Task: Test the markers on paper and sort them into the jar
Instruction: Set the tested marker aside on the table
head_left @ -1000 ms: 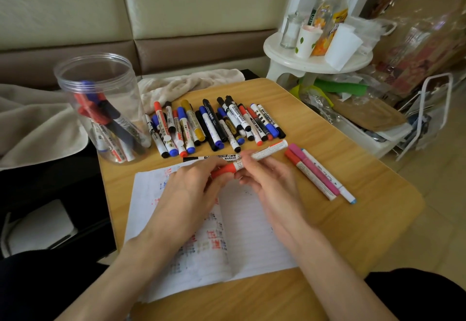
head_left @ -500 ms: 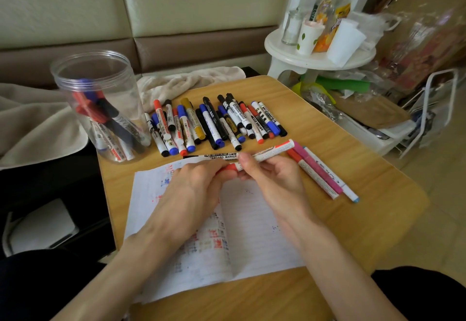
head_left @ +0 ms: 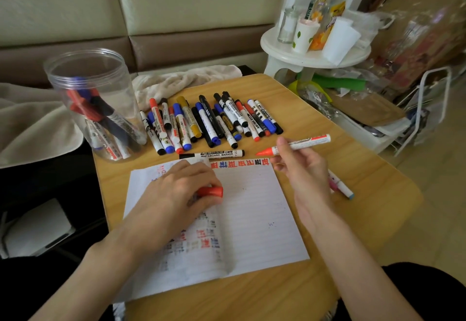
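Grip of the right hand [head_left: 300, 169] is narrow: thumb and fingers pinch the red marker [head_left: 302, 143] on the barrel, a little behind the bare tip, and the marker is held above the top edge of the paper [head_left: 252, 220], its tip pointing to the left. The left hand [head_left: 176, 194] rests on the paper and its grip is closed round the red cap [head_left: 210, 191].

I judge the marker to be light and stiff, with a smooth plastic barrel that can turn between the fingers, so the hold near the tip is the good place for writing a test stroke. The felt tip is the soft part; it should need only a light press. The cap is small and round and could roll away if it is put down loose, so keeping it in the hand seems wise.

The jar [head_left: 126, 109] stands at the far left of the worktop [head_left: 365, 182] with some markers already inside. It looks clear and light, so it may tip if a marker is pushed in hard. Many other markers [head_left: 214, 119] lie in a row beyond the paper.
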Motion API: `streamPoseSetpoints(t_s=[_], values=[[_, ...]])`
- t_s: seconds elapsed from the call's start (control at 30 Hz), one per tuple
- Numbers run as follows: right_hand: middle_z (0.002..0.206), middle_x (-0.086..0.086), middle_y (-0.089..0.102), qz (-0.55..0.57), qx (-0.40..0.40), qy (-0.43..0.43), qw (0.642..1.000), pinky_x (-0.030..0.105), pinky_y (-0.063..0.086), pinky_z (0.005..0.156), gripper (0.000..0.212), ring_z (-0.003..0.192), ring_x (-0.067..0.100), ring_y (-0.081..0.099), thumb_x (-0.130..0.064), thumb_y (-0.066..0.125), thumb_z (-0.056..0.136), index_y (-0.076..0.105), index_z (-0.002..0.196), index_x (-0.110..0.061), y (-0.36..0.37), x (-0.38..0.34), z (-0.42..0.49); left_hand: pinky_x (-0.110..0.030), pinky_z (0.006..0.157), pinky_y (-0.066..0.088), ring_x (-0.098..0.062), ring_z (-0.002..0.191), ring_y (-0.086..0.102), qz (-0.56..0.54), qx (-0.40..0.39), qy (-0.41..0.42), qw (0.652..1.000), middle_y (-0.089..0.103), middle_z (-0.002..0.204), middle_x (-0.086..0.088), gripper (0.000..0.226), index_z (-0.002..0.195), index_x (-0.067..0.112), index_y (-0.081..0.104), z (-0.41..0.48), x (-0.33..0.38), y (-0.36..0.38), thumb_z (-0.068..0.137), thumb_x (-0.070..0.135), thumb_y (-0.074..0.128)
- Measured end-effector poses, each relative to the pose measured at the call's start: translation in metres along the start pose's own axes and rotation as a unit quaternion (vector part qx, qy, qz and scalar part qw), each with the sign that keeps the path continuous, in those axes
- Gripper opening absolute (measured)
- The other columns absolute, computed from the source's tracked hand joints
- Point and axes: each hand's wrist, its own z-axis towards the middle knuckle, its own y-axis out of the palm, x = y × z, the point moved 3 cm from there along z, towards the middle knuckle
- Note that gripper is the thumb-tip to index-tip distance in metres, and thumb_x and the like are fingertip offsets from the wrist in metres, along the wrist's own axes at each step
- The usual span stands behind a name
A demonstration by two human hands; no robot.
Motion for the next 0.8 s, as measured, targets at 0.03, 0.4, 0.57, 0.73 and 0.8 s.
streamPoseSetpoints(t_s=[0.03, 0.4, 0.57, 0.73, 0.8], values=[[0.091, 0.004, 0.08, -0.001, -0.001, 0.002, 1.0, 0.034, 0.06, 0.085, 0.026, 0.087, 0.016, 0.076, -0.037, 0.076, 0.092, 0.075, 0.105, -0.014, 0.002, 0.002, 0.0, -0.035, 0.086, 0.056, -0.005, 0.109, 0.053, -0.001, -0.006, -0.005, 1.0, 0.057, 0.121, 0.025, 0.034, 0.114, 0.04, 0.066, -0.001, -0.003, 0.0, 0.091, 0.059, 0.049], [0.098, 0.009, 0.08, -0.013, -0.141, -0.033, 0.989, 0.029, 0.061, 0.088, 0.02, 0.094, 0.022, 0.077, -0.008, 0.077, 0.092, 0.075, 0.113, -0.009, 0.043, 0.002, -0.008, -0.033, 0.086, 0.055, 0.0, 0.114, 0.05, -0.013, -0.037, -0.003, 0.999, 0.054, 0.132, 0.03, 0.039, 0.122, 0.04, 0.06, -0.011, -0.006, 0.007, 0.098, 0.059, 0.036], [0.095, 0.004, 0.08, -0.046, -0.124, -0.05, 0.99, 0.029, 0.061, 0.083, 0.016, 0.09, 0.018, 0.077, -0.018, 0.078, 0.094, 0.074, 0.108, -0.013, 0.059, 0.014, -0.005, -0.034, 0.089, 0.052, -0.002, 0.117, 0.047, 0.006, -0.063, 0.0, 0.998, 0.054, 0.135, 0.027, 0.042, 0.127, 0.039, 0.056, -0.01, -0.002, 0.008, 0.1, 0.057, 0.029], [0.092, 0.001, 0.08, -0.094, -0.13, -0.083, 0.984, 0.034, 0.062, 0.08, 0.012, 0.082, 0.018, 0.078, -0.018, 0.078, 0.094, 0.071, 0.102, -0.013, 0.07, 0.028, -0.003, -0.038, 0.085, 0.053, -0.006, 0.114, 0.049, -0.015, -0.059, -0.008, 0.998, 0.058, 0.129, 0.025, 0.036, 0.125, 0.038, 0.056, -0.012, -0.005, 0.009, 0.101, 0.054, 0.035], [0.091, 0.0, 0.08, -0.087, -0.12, -0.085, 0.985, 0.032, 0.061, 0.079, 0.01, 0.08, 0.018, 0.078, -0.018, 0.079, 0.093, 0.071, 0.099, -0.016, 0.07, 0.032, -0.003, -0.037, 0.084, 0.053, -0.006, 0.113, 0.049, -0.016, -0.056, -0.008, 0.998, 0.058, 0.128, 0.026, 0.035, 0.124, 0.039, 0.056, -0.014, -0.006, 0.009, 0.102, 0.054, 0.034]])
